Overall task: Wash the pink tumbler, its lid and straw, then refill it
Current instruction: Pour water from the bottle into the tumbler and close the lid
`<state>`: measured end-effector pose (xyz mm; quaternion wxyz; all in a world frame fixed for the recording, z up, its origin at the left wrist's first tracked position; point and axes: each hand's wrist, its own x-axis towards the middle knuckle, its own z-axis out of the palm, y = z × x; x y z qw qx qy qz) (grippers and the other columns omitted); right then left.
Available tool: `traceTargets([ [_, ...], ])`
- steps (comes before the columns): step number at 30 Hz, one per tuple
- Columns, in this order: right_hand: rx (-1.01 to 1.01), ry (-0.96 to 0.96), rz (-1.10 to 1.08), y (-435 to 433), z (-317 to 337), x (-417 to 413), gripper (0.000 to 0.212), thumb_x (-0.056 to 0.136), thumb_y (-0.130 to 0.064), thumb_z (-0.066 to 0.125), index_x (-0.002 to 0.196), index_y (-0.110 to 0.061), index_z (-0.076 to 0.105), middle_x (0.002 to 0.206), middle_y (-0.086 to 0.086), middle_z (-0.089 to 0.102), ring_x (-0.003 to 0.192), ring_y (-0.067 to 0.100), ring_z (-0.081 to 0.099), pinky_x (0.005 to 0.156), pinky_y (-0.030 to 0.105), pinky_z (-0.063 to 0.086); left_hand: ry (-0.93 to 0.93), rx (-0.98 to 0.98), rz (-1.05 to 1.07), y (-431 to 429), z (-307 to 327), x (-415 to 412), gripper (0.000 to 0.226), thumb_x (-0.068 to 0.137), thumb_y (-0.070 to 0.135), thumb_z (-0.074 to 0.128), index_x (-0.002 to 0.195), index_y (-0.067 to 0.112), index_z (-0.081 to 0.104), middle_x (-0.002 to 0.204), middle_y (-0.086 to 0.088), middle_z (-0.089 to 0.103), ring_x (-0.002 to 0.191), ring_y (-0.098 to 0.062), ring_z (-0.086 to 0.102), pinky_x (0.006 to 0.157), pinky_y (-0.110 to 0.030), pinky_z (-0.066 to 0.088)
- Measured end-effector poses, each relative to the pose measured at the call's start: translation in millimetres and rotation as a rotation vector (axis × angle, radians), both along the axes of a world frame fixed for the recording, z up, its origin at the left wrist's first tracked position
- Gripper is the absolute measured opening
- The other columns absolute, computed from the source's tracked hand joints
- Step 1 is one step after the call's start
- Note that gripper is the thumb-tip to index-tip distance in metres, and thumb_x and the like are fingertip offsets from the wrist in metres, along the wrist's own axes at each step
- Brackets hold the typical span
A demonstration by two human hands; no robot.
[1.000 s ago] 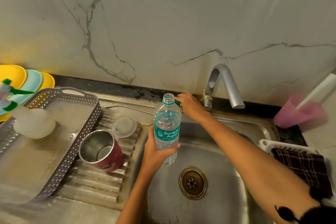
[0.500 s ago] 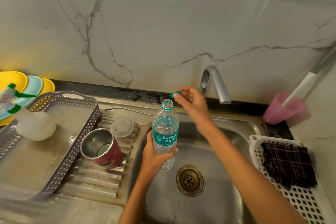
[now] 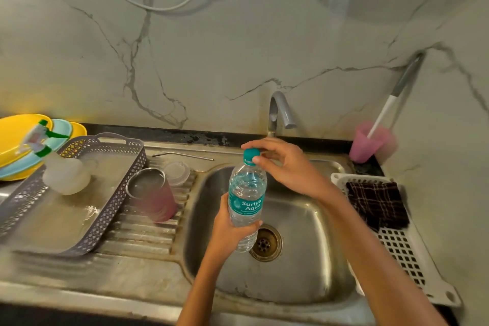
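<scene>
Moved since the earlier frame is the teal cap [image 3: 250,154]: it was being held clear of the open neck, and it is now being seated on the mouth of the water bottle [image 3: 247,193]. It is being pinched between thumb and fingertips [image 3: 258,159] of the right hand [image 3: 288,167], the remaining fingers being kept loosely spread above it. The bottle is being gripped around its label by the curled fingers of the left hand [image 3: 230,230] and is being held upright over the sink [image 3: 304,259], above the drain.

Closing the bottle is being read as a sign that pouring from it is over (whether water is already in the tumbler cannot be told, its mouth being blurred).

The pink tumbler [image 3: 154,198] is being left on the drainboard [image 3: 143,235], just beside the basin's left edge, tilted somewhat. Its clear lid [image 3: 176,173] is lying behind it, touching or nearly so, and the metal straw [image 3: 182,155] is lying along the drainboard's back edge. Neither is being fitted yet, so assembly is judged to be outstanding.

Further out, a grey tray [image 3: 105,222] with a spray bottle [image 3: 63,177] is occupying the left end, the tap [image 3: 280,111] is standing at the back edge, and a white basket [image 3: 397,249] holding a checked cloth [image 3: 375,204] is sitting at the right edge.
</scene>
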<state>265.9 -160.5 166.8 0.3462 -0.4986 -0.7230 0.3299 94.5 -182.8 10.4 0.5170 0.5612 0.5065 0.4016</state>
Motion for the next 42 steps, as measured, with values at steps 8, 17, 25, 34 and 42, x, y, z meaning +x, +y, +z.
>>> traceTargets([
  [8,0.06,-0.216,-0.197,-30.4,27.9,8.6,0.032,0.081,-0.028,0.075,0.112,-0.025,0.067,0.096,-0.015,0.063,0.087,-0.001,0.06,0.083,0.017,0.052,0.008,0.058,-0.002,-18.1,5.2,14.5,0.079,0.064,0.008,0.091,0.126,0.023,0.044,0.113,0.001,0.067,0.098,-0.008,0.068,0.077,-0.018,0.053],
  [17,0.009,-0.319,-0.053,-34.6,55.1,16.7,0.047,0.082,-0.034,0.073,0.126,-0.022,0.062,0.12,-0.005,0.065,0.104,0.005,0.06,0.095,0.026,0.051,-0.007,0.041,-0.042,-23.0,6.3,16.4,0.085,0.064,0.009,0.091,0.131,0.027,0.042,0.117,0.004,0.065,0.104,-0.01,0.067,0.081,-0.024,0.056],
  [25,0.143,-0.516,-0.101,-28.4,52.8,8.6,0.04,0.083,-0.055,0.063,0.1,-0.019,0.067,0.081,-0.011,0.058,0.073,0.003,0.056,0.068,0.016,0.047,-0.015,0.057,-0.039,-21.1,12.5,17.5,0.084,0.064,0.009,0.09,0.131,0.025,0.042,0.117,0.005,0.065,0.105,-0.008,0.066,0.081,-0.02,0.054],
  [34,0.115,-0.529,0.047,-26.4,51.1,6.4,0.028,0.093,-0.023,0.062,0.121,-0.023,0.062,0.108,-0.013,0.048,0.089,-0.001,0.047,0.079,0.011,0.04,-0.013,0.036,-0.033,-17.2,2.4,11.4,0.084,0.065,0.01,0.091,0.132,0.022,0.041,0.117,0.003,0.066,0.105,-0.012,0.067,0.084,-0.026,0.056],
  [42,0.238,-0.653,-0.339,-20.1,16.1,-9.5,0.044,0.093,-0.056,0.048,0.107,-0.015,0.057,0.095,-0.003,0.054,0.078,0.008,0.049,0.07,0.02,0.039,-0.021,0.026,0.01,-14.1,-2.1,16.4,0.083,0.065,0.013,0.09,0.131,0.026,0.043,0.115,0.005,0.066,0.104,-0.011,0.067,0.086,-0.027,0.056],
])
